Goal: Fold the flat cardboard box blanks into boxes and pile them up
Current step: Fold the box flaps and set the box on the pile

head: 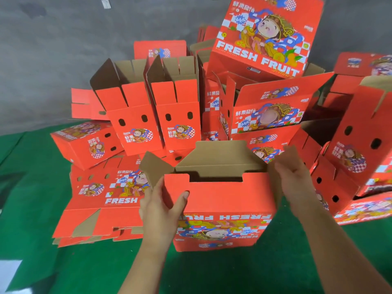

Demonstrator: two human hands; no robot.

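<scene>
A red "FRESH FRUIT" cardboard box (222, 204) stands upside down in front of me on the green cloth, its brown flaps partly folded at the top. My left hand (159, 206) grips its left edge, thumb across the red front panel and fingers behind the side. My right hand (297, 177) holds the right side flap near the top corner, fingers curled over it. A stack of flat red blanks (101, 200) lies to the left of the box.
Behind stand several folded red boxes (176, 107), open-topped and leaning, with one box (265, 37) on top of the heap. More boxes (360, 132) crowd the right side. Green cloth (42, 240) covers the work surface; grey floor (63, 49) lies beyond.
</scene>
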